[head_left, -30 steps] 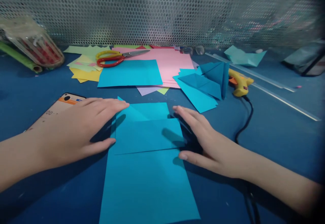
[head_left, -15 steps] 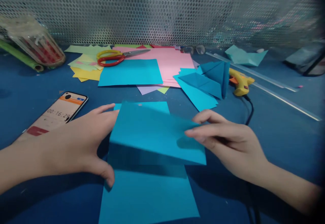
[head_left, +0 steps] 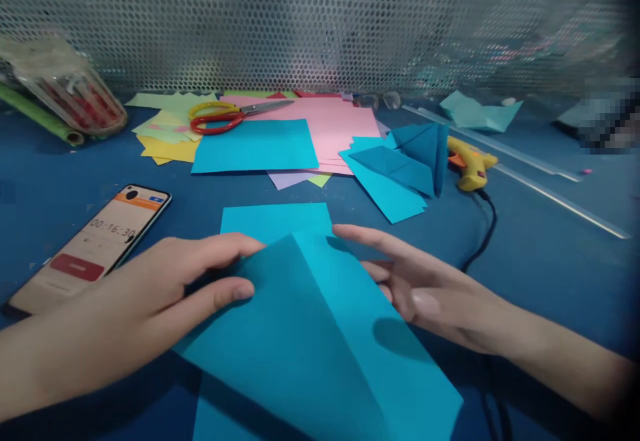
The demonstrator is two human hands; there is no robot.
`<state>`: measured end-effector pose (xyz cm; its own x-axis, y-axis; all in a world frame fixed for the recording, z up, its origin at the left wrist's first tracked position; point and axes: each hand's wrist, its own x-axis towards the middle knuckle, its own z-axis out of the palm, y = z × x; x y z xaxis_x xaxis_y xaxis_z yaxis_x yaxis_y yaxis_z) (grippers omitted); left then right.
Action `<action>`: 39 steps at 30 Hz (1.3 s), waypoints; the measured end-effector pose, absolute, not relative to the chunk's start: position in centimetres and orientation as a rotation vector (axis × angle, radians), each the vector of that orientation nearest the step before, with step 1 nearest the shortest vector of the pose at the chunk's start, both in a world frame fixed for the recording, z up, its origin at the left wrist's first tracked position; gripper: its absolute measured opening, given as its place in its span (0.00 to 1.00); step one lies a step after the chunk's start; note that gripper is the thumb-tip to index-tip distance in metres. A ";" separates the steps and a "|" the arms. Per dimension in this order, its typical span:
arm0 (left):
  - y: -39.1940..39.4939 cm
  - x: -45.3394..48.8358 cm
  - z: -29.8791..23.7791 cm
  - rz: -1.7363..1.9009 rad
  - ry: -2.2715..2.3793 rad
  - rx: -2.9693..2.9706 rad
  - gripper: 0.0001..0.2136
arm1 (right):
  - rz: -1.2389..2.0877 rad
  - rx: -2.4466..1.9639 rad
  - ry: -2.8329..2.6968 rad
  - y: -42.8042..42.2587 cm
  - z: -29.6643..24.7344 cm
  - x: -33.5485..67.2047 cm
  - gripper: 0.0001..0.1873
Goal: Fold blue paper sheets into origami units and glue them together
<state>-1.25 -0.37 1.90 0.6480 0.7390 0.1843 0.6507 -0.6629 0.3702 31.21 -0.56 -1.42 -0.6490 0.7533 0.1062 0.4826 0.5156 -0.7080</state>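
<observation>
A sheet of blue paper [head_left: 295, 341] with a crease running down it is tilted above the table. My left hand [head_left: 185, 288] pinches its left side, thumb on top and fingers partly hidden underneath. At the paper's right edge is my right hand [head_left: 420, 288], index finger stretched out and the others loosely bent, not gripping it. Another blue sheet [head_left: 275, 217] lies flat below, mostly covered. Behind them, red-and-yellow-handled scissors [head_left: 235, 115] rest across a blue sheet [head_left: 255, 148] and a pink paper stack [head_left: 343, 131].
To the left lie a phone [head_left: 95, 241] showing a timer and a tilted jar [head_left: 83, 91] beside a green roll [head_left: 40, 114]. Folded blue paper [head_left: 415, 158] and a yellow glue gun [head_left: 473, 164] with a black cord sit right. Clear sticks [head_left: 555, 198] lie beyond.
The blue paper has turned and been spread so its crease now runs diagonally. My left hand has closed on its edge, while my right hand has let go and stretched its index finger.
</observation>
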 end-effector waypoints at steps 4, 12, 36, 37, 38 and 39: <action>-0.5 -0.5 0.7 0.290 1.006 2.751 0.17 | 1.220 -0.963 -2.228 -0.8 -1.0 30.0 0.20; -1.3 0.7 0.0 0.400 0.839 3.028 0.19 | 0.973 -1.046 -2.118 -1.0 -1.4 27.6 0.14; -3.0 2.4 -1.0 0.242 0.894 3.254 0.25 | 0.838 -1.086 -2.282 -2.1 -1.6 27.6 0.18; -3.0 2.4 -1.1 0.235 0.889 3.250 0.25 | 0.842 -1.084 -2.277 -2.0 -1.7 27.6 0.18; -3.0 2.4 -1.1 0.226 0.883 3.248 0.25 | 0.845 -1.084 -2.273 -2.0 -1.7 27.6 0.18; -3.0 2.4 -1.1 0.219 0.880 3.248 0.25 | 0.850 -1.087 -2.270 -1.9 -1.7 27.6 0.18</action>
<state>2.37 -2.98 -1.12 0.8572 0.4814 0.1830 0.5111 -0.8389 -0.1871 27.61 -1.91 -1.70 -0.5693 0.8080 0.1517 0.5098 0.4918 -0.7058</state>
